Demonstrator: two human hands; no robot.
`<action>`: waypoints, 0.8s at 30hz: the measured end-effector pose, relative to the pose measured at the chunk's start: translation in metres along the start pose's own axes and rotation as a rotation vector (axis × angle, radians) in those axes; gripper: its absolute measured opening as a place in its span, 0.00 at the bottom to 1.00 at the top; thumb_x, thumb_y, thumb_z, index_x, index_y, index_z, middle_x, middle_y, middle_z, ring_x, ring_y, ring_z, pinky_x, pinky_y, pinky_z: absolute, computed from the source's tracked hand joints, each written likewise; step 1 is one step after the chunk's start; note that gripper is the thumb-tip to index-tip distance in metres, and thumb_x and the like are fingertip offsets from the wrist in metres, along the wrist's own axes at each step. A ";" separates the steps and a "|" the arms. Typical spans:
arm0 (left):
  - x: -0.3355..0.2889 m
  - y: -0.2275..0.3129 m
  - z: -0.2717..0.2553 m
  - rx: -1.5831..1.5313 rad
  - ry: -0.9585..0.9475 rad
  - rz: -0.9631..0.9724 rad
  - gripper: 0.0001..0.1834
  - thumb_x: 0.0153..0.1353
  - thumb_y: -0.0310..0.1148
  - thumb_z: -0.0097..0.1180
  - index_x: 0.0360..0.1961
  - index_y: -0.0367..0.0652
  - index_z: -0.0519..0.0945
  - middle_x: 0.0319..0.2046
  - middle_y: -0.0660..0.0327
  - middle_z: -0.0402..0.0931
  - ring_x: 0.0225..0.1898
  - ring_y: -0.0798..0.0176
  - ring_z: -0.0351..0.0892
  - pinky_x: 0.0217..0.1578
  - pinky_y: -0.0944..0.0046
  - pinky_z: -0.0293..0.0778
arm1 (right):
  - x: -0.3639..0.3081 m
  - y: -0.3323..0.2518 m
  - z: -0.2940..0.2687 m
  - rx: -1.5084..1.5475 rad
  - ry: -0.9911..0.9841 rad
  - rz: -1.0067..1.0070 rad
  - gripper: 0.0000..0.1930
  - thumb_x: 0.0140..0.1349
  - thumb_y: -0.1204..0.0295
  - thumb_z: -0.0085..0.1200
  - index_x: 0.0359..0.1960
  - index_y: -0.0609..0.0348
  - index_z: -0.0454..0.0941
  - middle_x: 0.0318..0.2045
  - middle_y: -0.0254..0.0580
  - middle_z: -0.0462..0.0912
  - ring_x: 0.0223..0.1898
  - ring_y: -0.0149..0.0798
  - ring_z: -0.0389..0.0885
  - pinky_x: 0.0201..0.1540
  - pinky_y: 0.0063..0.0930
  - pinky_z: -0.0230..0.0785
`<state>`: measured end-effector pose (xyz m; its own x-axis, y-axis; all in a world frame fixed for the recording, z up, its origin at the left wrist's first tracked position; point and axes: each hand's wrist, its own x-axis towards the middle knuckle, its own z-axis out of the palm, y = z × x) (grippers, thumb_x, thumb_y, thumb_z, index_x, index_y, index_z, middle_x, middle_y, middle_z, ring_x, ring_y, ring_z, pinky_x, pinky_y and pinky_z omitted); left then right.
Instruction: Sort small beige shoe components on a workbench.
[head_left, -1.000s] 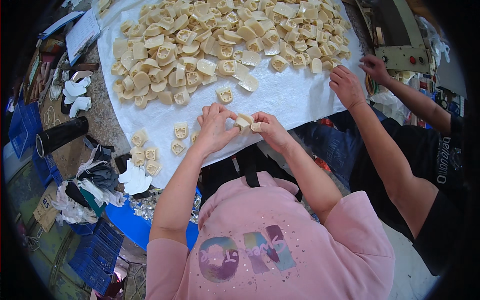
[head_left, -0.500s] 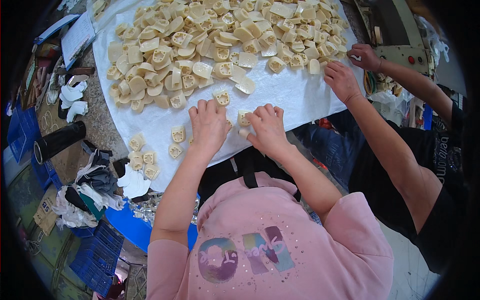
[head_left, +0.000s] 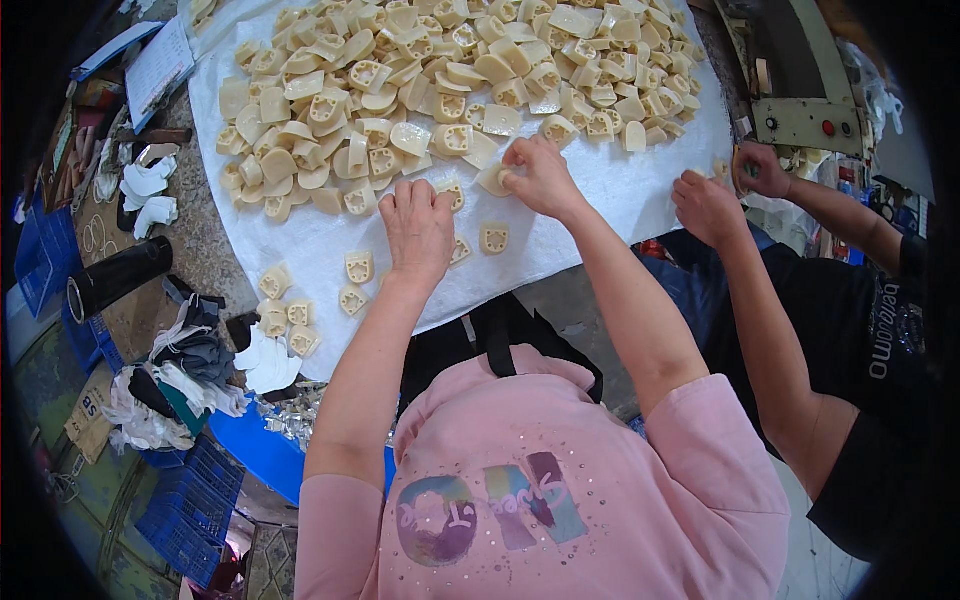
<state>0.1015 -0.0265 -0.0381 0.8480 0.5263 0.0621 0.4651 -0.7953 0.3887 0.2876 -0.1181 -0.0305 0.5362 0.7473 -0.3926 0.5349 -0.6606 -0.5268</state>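
Cream D-shaped plastic pieces [head_left: 365, 75], some with moulded hollows, lie in a large heap on a white cloth [head_left: 620, 205]. At the heap's near edge, my right hand [head_left: 543, 178] pinches one smooth-faced piece [head_left: 492, 180] between thumb and fingers. My left hand [head_left: 418, 228] rests on the cloth further left, fingers curled down and their tips hidden. Against its fingertips lies a hollow-side-up piece [head_left: 451, 194]. Two more lie between my forearms: one partly behind my left wrist [head_left: 460, 250], the other in the open [head_left: 494, 238].
Several sorted pieces [head_left: 299, 312] sit at the cloth's left corner. Left of it are a black tube [head_left: 120, 280], a pile of gloves [head_left: 190, 350] and blue crates [head_left: 195, 510]. At the right, a co-worker's hands [head_left: 712, 208] are over the cloth's edge, near a machine [head_left: 805, 125].
My right hand has moved up and away to the heap's edge and taken a piece, leaving one on the cloth. My left hand has shifted slightly. The co-worker's hands have drawn back rightward.
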 end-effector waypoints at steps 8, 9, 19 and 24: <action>0.001 0.002 -0.007 -0.087 0.044 0.015 0.13 0.42 0.27 0.64 0.34 0.47 0.81 0.34 0.62 0.68 0.44 0.57 0.64 0.48 0.54 0.56 | -0.040 -0.003 -0.009 -0.448 0.178 -0.421 0.09 0.43 0.75 0.57 0.29 0.54 0.77 0.36 0.39 0.73 0.45 0.43 0.68 0.45 0.38 0.61; 0.001 0.004 -0.010 -0.088 0.043 0.020 0.13 0.42 0.27 0.64 0.34 0.47 0.81 0.34 0.62 0.68 0.44 0.57 0.64 0.48 0.54 0.56 | -0.044 -0.002 -0.007 -0.448 0.182 -0.417 0.09 0.43 0.75 0.57 0.29 0.54 0.77 0.36 0.39 0.73 0.45 0.43 0.68 0.45 0.38 0.61; 0.003 0.030 -0.002 -0.184 -0.079 0.075 0.14 0.41 0.29 0.66 0.33 0.49 0.83 0.33 0.63 0.67 0.43 0.57 0.63 0.45 0.55 0.56 | -0.079 0.006 0.000 -0.329 0.245 -0.329 0.12 0.39 0.76 0.59 0.30 0.56 0.77 0.37 0.39 0.72 0.45 0.44 0.67 0.45 0.38 0.59; -0.003 0.038 0.001 -0.280 -0.073 0.090 0.15 0.42 0.29 0.65 0.35 0.51 0.84 0.34 0.63 0.65 0.43 0.57 0.63 0.45 0.55 0.55 | -0.076 -0.009 -0.003 -0.186 0.318 -0.323 0.16 0.37 0.76 0.59 0.34 0.56 0.77 0.37 0.39 0.72 0.45 0.44 0.67 0.45 0.39 0.59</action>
<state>0.1165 -0.0585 -0.0242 0.9034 0.4265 0.0454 0.3078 -0.7184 0.6238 0.2442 -0.1687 0.0067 0.4810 0.8761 0.0336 0.7989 -0.4222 -0.4284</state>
